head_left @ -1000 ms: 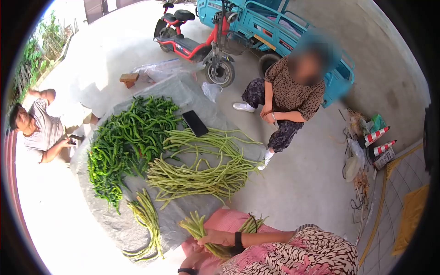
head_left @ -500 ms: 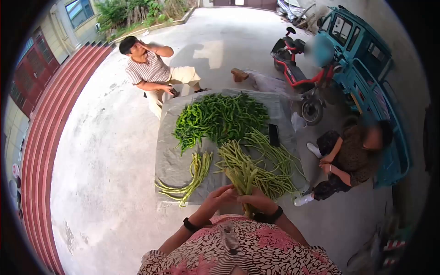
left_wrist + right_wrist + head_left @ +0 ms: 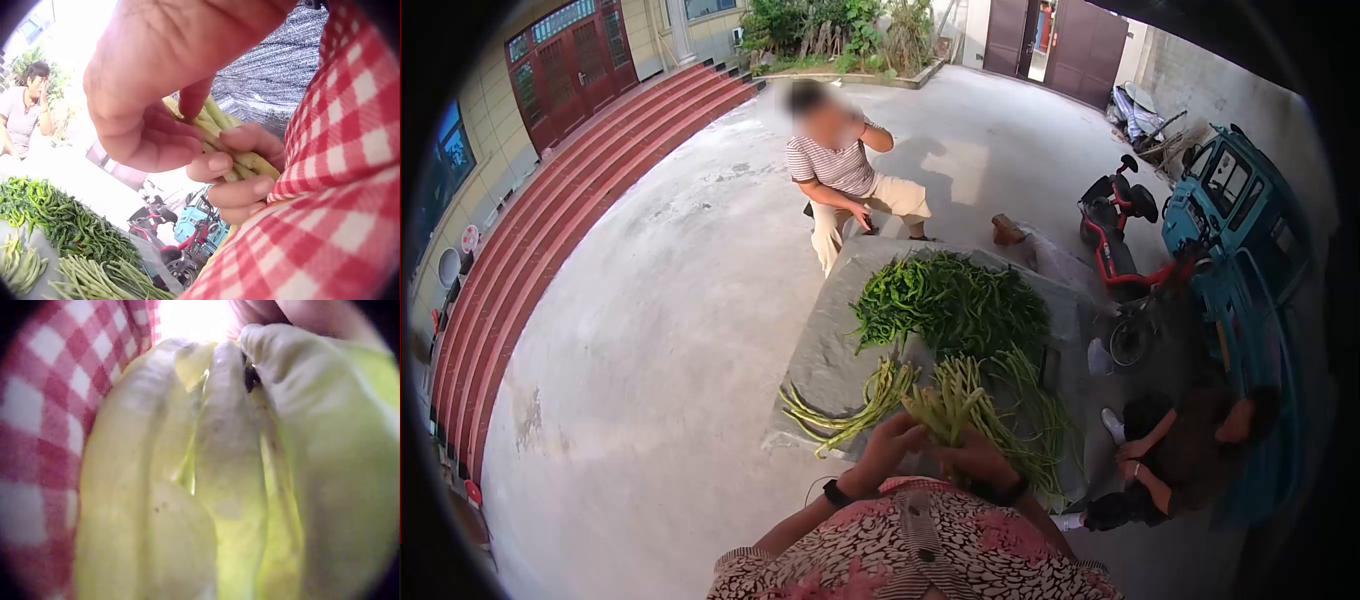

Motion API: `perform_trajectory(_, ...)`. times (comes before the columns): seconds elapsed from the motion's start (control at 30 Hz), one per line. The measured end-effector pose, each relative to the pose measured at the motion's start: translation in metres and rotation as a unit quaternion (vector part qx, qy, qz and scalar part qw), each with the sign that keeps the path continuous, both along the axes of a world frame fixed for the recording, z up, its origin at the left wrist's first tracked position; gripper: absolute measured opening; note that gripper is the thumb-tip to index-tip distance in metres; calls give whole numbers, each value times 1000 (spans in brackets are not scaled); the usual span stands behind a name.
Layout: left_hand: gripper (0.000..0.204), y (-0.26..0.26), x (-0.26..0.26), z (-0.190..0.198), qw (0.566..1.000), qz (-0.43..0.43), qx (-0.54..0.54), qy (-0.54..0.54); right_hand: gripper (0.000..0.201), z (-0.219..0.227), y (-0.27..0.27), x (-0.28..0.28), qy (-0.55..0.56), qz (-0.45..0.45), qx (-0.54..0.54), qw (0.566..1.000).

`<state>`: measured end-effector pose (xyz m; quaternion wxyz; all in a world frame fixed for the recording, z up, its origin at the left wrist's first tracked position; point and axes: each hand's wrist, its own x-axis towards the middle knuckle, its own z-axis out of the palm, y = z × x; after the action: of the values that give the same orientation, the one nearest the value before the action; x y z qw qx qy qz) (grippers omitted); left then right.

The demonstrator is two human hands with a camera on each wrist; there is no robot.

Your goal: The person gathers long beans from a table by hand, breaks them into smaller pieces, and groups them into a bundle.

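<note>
Just in front of the wearer's chest, my right hand (image 3: 982, 458) grips a bundle of long beans (image 3: 945, 408), its fingers (image 3: 240, 187) wrapped round the pods in the left wrist view. From the other side my left hand (image 3: 887, 450) meets the same bundle, thumb and curled fingers pinching at the bean ends. Close up, pale pods (image 3: 231, 456) fill the right wrist view. Beyond the hands, a loose pile of long beans (image 3: 1030, 425) and a smaller bunch (image 3: 850, 405) lie on a grey sheet (image 3: 815, 345). Green peppers (image 3: 950, 300) are heaped behind them.
A seated person (image 3: 855, 175) is across the sheet; another (image 3: 1190, 450) sits at its right. Behind that one stand a red scooter (image 3: 1115, 245) and a blue three-wheeled truck (image 3: 1240, 220). Red steps (image 3: 580, 190) run along the left. A red checked cloth (image 3: 337, 162) hangs beside the hands.
The head view has swung left and up, bringing the steps and gate into sight. My left hand has come up to the bundle, which the right hand keeps holding and has tipped more upright.
</note>
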<state>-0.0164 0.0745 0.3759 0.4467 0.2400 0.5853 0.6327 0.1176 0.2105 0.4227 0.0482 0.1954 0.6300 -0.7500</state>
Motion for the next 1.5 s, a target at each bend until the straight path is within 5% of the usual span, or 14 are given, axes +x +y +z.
perform_trajectory(0.47, 24, 5, -17, -5, 983, -26, 110, -148, 47, -23, 2, -6, -8, -74, 0, 997)
perform_trajectory(0.77, 27, 5, -23, -2, 981, -103, 77, -145, 45, -15, -4, -11, 20, -89, 22, 996)
perform_trajectory(0.97, 25, 0, -23, 10, 982, -61, 80, -161, 41, -15, -8, -16, 43, -118, 15, 992)
perform_trajectory(1.07, 22, 4, -27, -21, 946, 3, 105, -306, 31, -21, -6, -15, 48, -141, -4, 989)
perform_trajectory(1.27, 19, -26, -70, -35, 912, 146, 208, -321, 21, -48, 11, -4, 38, -198, 7, 979)
perform_trajectory(1.37, 22, -42, -86, 14, 902, 269, 182, -283, 21, -42, 19, 0, 47, -277, 8, 960)
perform_trajectory(1.5, 27, -51, -101, 45, 902, 290, 239, -211, 21, -7, 29, -1, 77, -317, 47, 944)
